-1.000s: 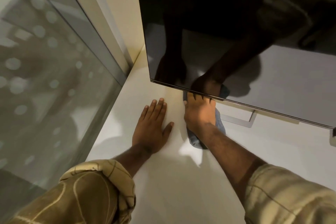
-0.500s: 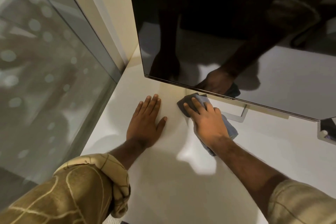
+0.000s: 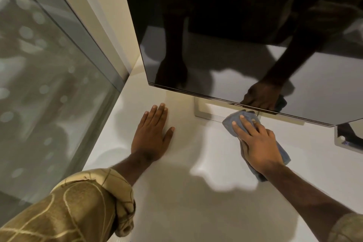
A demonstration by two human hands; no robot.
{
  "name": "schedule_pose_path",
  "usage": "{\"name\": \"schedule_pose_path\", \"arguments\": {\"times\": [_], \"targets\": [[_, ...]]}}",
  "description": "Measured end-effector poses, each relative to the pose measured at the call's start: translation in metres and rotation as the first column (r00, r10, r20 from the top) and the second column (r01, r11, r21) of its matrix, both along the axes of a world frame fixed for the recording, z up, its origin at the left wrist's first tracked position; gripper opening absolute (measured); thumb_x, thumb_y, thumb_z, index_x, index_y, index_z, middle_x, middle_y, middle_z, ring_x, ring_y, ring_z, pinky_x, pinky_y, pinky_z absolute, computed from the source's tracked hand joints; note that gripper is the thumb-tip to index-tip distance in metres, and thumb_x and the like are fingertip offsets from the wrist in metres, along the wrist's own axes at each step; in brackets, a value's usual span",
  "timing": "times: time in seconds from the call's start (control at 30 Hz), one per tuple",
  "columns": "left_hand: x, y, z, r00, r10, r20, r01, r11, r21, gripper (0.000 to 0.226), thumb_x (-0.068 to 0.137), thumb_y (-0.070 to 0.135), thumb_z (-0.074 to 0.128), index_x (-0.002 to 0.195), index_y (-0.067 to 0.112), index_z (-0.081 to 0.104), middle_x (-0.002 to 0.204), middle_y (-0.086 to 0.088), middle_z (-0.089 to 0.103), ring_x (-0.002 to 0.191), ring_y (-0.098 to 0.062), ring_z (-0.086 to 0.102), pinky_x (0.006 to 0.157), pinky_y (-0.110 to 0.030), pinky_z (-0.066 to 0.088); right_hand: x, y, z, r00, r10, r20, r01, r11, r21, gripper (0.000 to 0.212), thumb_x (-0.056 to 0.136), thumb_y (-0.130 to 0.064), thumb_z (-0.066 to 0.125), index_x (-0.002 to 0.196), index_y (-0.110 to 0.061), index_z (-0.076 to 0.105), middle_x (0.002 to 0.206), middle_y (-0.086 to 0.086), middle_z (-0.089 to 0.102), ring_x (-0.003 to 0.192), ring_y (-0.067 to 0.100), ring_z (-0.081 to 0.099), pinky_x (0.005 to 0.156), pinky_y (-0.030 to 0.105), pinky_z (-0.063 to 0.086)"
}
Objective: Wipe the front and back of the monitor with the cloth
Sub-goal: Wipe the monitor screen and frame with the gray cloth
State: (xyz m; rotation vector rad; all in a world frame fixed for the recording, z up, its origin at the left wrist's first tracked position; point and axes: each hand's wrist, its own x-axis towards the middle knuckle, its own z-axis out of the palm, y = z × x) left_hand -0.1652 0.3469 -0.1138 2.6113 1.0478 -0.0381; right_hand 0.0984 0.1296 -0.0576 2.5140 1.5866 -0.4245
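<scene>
Pressing the cloth (image 3: 253, 135) flat under your right hand (image 3: 257, 143), fingers straight, you work just below the monitor (image 3: 225, 35) near the table's (image 3: 196, 212) back edge; left hand (image 3: 152, 135) lies spread. Its back looks unwiped yet.

**Both arms stretched forward, palms down**

Left hand (image 3: 152, 136) laid flat, fingers straight and close together, thumb spread out to the right. Left forearm bare below a rolled-up patterned sleeve (image 3: 82, 205). Right hand (image 3: 257, 141) pressed palm down on the cloth (image 3: 230, 122), fingers extended and slightly spread, pointing up and to the left. Right forearm bare, reaching in from the lower right, sleeve edge just in view.
</scene>
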Motion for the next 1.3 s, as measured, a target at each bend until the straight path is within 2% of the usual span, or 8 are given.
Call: {"name": "schedule_pose_path", "arguments": {"times": [0.17, 0.3, 0.4, 0.6, 0.77, 0.93, 1.07, 1.3], "targets": [[0.0, 0.0, 0.0, 1.0, -0.008, -0.001, 0.008, 1.0, 0.004, 0.072, 0.101, 0.062, 0.011, 0.16, 0.021, 0.003, 0.167, 0.006, 0.0, 0.154, -0.013, -0.004, 0.125, -0.036, 0.005, -0.013, -0.01, 0.001, 0.98, -0.195, -0.027, 0.197, 0.977, 0.079, 0.064, 0.097, -0.05, 0.004, 0.155, -0.027, 0.018, 0.163, -0.003, 0.01, 0.15, 0.027, 0.012, 0.115, 0.048, 0.025], [0.001, -0.001, 0.001, 1.0, -0.005, -0.003, 0.005, 1.0, 0.004, 0.071, 0.101, 0.06, 0.014, 0.16, 0.022, 0.002, 0.167, 0.006, -0.001, 0.154, -0.013, -0.004, 0.125, -0.035, 0.002, -0.015, 0.0, -0.002, 0.958, -0.282, -0.059, 0.286, 0.952, 0.108, 0.073, 0.093, -0.057, -0.004, 0.157, -0.025, 0.01, 0.164, -0.002, 0.005, 0.151, 0.025, 0.006, 0.121, 0.046, 0.017], [0.003, -0.002, 0.001, 1.0, -0.001, -0.003, 0.001, 1.0, 0.004, 0.071, 0.101, 0.059, 0.015, 0.16, 0.021, 0.003, 0.167, 0.006, -0.001, 0.154, -0.013, -0.005, 0.125, -0.034, 0.002, -0.004, 0.009, -0.005, 0.943, -0.326, -0.066, 0.331, 0.937, 0.108, 0.072, 0.095, -0.059, 0.002, 0.157, -0.024, 0.012, 0.164, 0.001, 0.012, 0.15, 0.028, 0.011, 0.121, 0.046, 0.017], [0.003, -0.003, 0.002, 1.0, 0.0, 0.004, 0.0, 1.0, 0.005, 0.07, 0.102, 0.059, 0.017, 0.16, 0.021, 0.005, 0.167, 0.005, 0.001, 0.154, -0.013, -0.003, 0.125, -0.035, 0.004, 0.026, 0.021, -0.01, 0.949, -0.311, -0.052, 0.315, 0.936, 0.155, 0.074, 0.095, -0.067, 0.016, 0.141, -0.016, 0.043, 0.142, 0.01, 0.051, 0.129, 0.034, 0.045, 0.112, 0.047, 0.034], [0.004, -0.001, -0.001, 1.0, 0.009, 0.008, -0.009, 1.0, -0.006, 0.071, 0.101, 0.062, 0.016, 0.16, 0.023, 0.003, 0.167, 0.008, -0.001, 0.154, -0.011, -0.005, 0.124, -0.034, 0.002, 0.035, 0.018, -0.015, 0.949, -0.304, -0.082, 0.313, 0.938, 0.151, 0.076, 0.093, -0.071, 0.017, 0.143, -0.018, 0.041, 0.144, 0.008, 0.049, 0.13, 0.032, 0.044, 0.114, 0.046, 0.032], [0.002, -0.002, -0.003, 1.0, 0.002, 0.028, -0.001, 1.0, -0.002, 0.072, 0.101, 0.063, 0.016, 0.16, 0.025, 0.001, 0.166, 0.01, -0.004, 0.153, -0.008, -0.008, 0.124, -0.033, 0.001, 0.016, 0.014, -0.016, 0.793, -0.547, -0.269, 0.608, 0.741, 0.286, 0.068, 0.091, -0.068, 0.029, 0.137, -0.02, 0.044, 0.133, 0.009, 0.055, 0.119, 0.03, 0.053, 0.107, 0.047, 0.042], [0.0, -0.004, -0.004, 1.0, -0.001, 0.02, 0.0, 1.0, 0.006, 0.077, 0.099, 0.069, 0.016, 0.16, 0.025, 0.0, 0.167, 0.011, -0.005, 0.153, -0.007, -0.01, 0.123, -0.032, -0.001, 0.01, 0.001, -0.01, 0.809, -0.491, -0.322, 0.581, 0.751, 0.315, 0.055, 0.094, -0.053, 0.045, 0.138, -0.02, 0.042, 0.134, 0.006, 0.054, 0.118, 0.031, 0.054, 0.106, 0.044, 0.044], [0.001, -0.005, 0.0, 1.0, -0.018, 0.023, 0.018, 1.0, 0.024, 0.08, 0.097, 0.07, 0.015, 0.16, 0.02, 0.006, 0.167, 0.006, 0.002, 0.154, -0.014, -0.001, 0.125, -0.038, 0.007, -0.005, -0.037, 0.0, 0.801, -0.356, -0.481, 0.502, 0.837, 0.217, 0.075, 0.092, -0.012, 0.063, 0.154, -0.018, 0.022, 0.157, 0.0, 0.032, 0.138, 0.029, 0.039, 0.112, 0.041, 0.034]]}}
